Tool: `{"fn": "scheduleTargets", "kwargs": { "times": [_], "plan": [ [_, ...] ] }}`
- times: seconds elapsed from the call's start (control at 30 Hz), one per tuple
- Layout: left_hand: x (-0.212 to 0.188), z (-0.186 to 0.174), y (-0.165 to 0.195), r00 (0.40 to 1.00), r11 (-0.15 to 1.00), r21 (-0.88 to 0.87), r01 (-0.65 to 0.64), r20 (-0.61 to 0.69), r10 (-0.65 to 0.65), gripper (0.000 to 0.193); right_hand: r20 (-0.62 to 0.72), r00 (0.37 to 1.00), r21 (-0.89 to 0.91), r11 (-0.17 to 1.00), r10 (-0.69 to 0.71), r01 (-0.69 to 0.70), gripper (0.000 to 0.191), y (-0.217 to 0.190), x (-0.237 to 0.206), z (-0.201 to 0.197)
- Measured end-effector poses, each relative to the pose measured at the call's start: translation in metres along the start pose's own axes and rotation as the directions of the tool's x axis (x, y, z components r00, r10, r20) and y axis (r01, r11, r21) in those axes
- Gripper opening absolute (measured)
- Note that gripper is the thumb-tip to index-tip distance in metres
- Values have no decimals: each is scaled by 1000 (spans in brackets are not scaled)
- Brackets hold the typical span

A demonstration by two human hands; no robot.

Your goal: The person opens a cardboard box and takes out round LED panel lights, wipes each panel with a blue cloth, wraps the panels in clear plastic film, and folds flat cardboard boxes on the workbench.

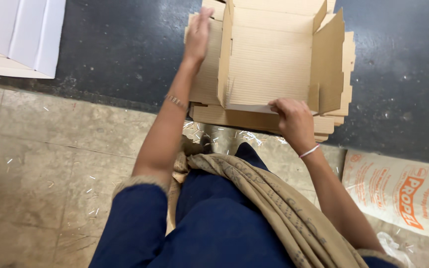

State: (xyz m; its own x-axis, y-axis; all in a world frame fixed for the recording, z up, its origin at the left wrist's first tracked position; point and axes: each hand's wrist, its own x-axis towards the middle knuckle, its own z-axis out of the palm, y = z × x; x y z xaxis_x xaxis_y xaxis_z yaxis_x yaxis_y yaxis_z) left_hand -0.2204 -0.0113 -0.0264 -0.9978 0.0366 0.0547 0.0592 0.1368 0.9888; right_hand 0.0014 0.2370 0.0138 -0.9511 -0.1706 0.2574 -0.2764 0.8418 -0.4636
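Mid-fold: we pinch box near flap with right hand; left hand, open, flat on stack. Next: square the walls.

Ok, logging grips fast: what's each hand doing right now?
Left hand: open, flat against the cardboard box's left side.
Right hand: closed, gripping the box's near bottom edge.

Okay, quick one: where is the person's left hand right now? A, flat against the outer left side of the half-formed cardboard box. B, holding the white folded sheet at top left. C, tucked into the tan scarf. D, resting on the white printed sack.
A: the left hand lies with fingers extended against the left wall of the cardboard box, while the right hand grips the box's near edge.
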Motion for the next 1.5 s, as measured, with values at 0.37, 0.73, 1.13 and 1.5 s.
{"fn": "scheduleTargets", "kwargs": {
  "times": [0.37,0.73,1.13,1.5],
  "plan": [
    [61,52,-1,985,936,321,-146,130,110,75,-24,1000,-14,1000,7,-7,17,-13,0,5],
    [73,50,-14,969,961,137,-241,86,231,71,-60,997,-41,998,47,-50,16,-19,3,10],
    [48,36,-31,989,910,-414,-13,127,72,54,-75,996,-38,998,54,-57,18,-18,5,11],
    [32,5,-28,908,992,-125,12,417,42,71,297,945,-92,981,-139,173,69,-57,42,-9]
  ]
}}
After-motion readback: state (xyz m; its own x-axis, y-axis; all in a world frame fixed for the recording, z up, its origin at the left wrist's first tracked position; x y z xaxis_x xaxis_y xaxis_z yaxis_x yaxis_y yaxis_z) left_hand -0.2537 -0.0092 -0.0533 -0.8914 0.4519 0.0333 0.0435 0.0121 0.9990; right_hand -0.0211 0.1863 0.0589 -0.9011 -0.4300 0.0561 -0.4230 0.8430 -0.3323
